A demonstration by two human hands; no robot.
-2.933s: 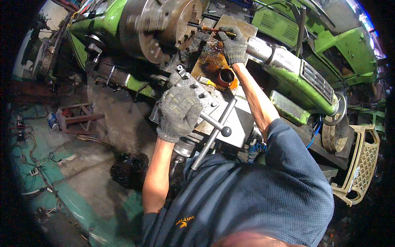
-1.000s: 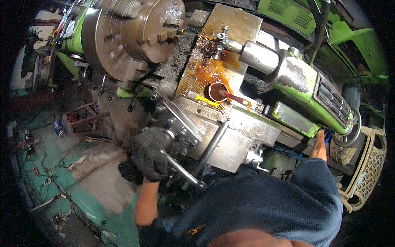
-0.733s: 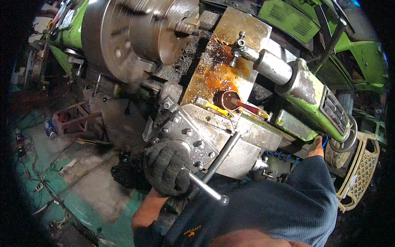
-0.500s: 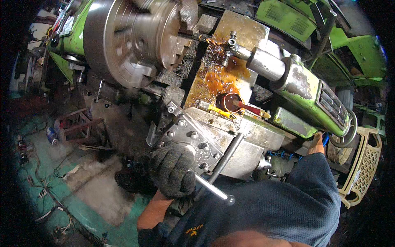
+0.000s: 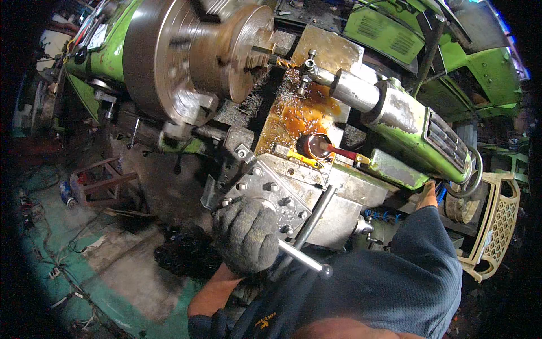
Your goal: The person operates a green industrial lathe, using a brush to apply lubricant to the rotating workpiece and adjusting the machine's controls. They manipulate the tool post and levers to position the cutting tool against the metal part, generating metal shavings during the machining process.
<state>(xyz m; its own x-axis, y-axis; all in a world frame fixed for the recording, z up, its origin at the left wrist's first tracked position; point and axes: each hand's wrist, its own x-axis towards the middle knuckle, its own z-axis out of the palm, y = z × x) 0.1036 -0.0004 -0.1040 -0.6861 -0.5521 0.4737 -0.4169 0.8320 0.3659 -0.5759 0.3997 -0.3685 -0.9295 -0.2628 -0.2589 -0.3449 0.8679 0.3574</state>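
Note:
My left hand (image 5: 247, 234), in a dark grey knit glove, is closed around the hub end of a metal lever (image 5: 302, 257) on the lathe's tool post (image 5: 271, 195). The lever's ball end sticks out to the right. My right forearm reaches to the tailstock (image 5: 418, 124), near its handwheel (image 5: 474, 175); only the wrist of my right hand (image 5: 430, 195) shows, its fingers hidden. A twist drill bit (image 5: 287, 63) in the tailstock points at the lathe chuck (image 5: 169, 56), blurred by spinning. The drill's tip is close to the chuck's face; contact is unclear.
Brown oil and metal chips coat a plate (image 5: 271, 127). On it are a round pot (image 5: 307, 144) with a red-handled brush (image 5: 347, 152) and a yellow knife (image 5: 305, 158). A beige plastic stool (image 5: 497, 231) stands right; a rusty frame (image 5: 107, 181) and cables lie left.
The view has shifted slightly. Chuck and drill bit appear nearer each other. The chuck is blurred in both frames. My left hand keeps its hold on the lever.

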